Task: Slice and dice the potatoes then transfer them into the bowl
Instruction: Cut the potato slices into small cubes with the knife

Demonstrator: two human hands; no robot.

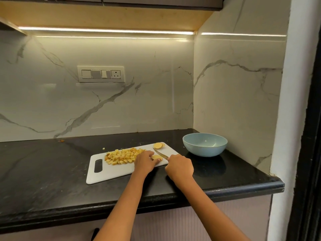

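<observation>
A white cutting board (111,173) lies on the black counter. A heap of diced potato (121,156) covers its middle. My left hand (145,161) holds a potato piece (156,157) down on the board's right part, fingers curled over it. My right hand (179,166) grips the knife (160,153) by its handle, the blade angled up-left just beyond the held piece. Two or three potato slices (159,145) lie at the board's far right corner. The light blue bowl (205,145) stands to the right of the board and looks empty.
The black counter (43,171) runs left, with a small potato crumb (103,148) behind the board. Marble walls close the back and the right side behind the bowl. A switch panel (100,74) sits on the back wall. The counter's front edge is near my forearms.
</observation>
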